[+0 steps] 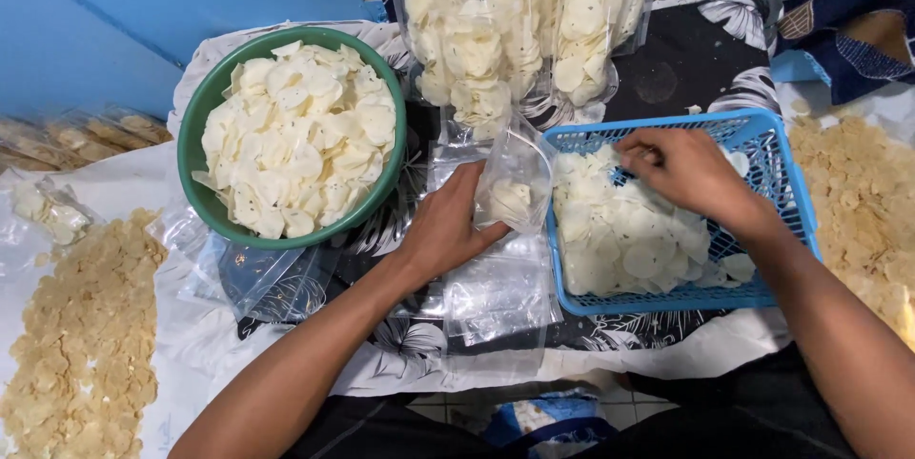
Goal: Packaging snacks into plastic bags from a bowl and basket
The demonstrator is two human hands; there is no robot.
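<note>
Bag: small clear plastic bag (515, 194), thin and crinkly, mouth turned toward the basket so chips drop straight in; a few pale chips sit inside.
Left hand: left hand (448, 225) grips the bag's side, propping it open at the basket's left rim.
Right hand: right hand (688, 171) curls over chips inside the blue plastic basket (667, 299), fingers bent, pinching some.
Chips: thin white speckled rounds (620, 230).
Bowl: green bowl (198, 125), heaped with the same chips, on the cloth's left part.
Filled bags: glossy packed bags (519, 25) at the far edge.
</note>
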